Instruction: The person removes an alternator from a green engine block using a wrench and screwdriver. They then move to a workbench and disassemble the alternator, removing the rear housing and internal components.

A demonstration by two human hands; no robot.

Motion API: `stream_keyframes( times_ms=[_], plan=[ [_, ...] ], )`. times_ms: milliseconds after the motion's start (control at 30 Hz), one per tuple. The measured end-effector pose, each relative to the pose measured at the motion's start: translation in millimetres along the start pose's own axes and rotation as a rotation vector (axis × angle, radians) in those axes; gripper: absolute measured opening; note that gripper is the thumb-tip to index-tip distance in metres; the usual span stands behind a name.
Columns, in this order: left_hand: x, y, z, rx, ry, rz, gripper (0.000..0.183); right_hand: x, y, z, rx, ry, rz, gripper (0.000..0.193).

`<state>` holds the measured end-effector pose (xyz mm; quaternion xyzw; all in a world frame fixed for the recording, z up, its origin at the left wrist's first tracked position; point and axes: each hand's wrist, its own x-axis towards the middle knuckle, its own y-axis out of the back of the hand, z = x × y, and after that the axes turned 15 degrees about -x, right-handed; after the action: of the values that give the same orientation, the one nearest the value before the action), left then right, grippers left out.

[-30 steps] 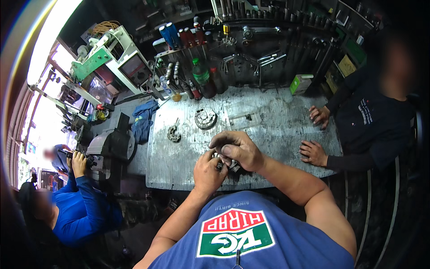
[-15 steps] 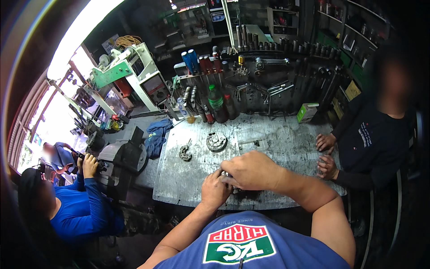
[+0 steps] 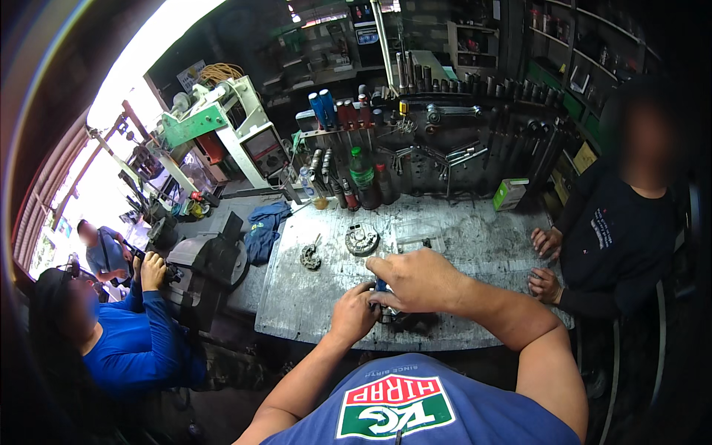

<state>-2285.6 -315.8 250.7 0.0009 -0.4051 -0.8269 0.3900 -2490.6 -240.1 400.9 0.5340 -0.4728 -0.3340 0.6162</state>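
Observation:
Both my hands meet over the near edge of the metal-topped bench. My right hand is closed, its thumb and forefinger around a small blue piece, mostly hidden by the fingers. Right beside it my left hand is closed with the fingertips at the same spot; what it grips is hidden. A dark and silvery metal part shows just below my fingers. Farther off on the bench lie a round metal housing and a smaller curved metal part.
A co-worker's hands rest at the bench's right edge. Bottles, a green-white box and racked tools stand at the back. A blue cloth and a bench vise are left. Another person in blue holds something dark.
My right forefinger has lifted away from my left hand, and the blue piece and more of the metal part now show. The whole view has shifted slightly.

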Motion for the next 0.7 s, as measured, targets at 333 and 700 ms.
stream_keyframes(
  times_ms=[333, 700],
  plan=[
    [12, 9, 6, 0.067, -0.007, -0.125, 0.022, -12, -15, -3, 0.183, -0.014, 0.088, 0.033],
    [15, 8, 15, 0.117, 0.056, -0.121, 0.016, -34, -31, 12, 0.425, 0.092, 0.257, 0.034]
  ],
)
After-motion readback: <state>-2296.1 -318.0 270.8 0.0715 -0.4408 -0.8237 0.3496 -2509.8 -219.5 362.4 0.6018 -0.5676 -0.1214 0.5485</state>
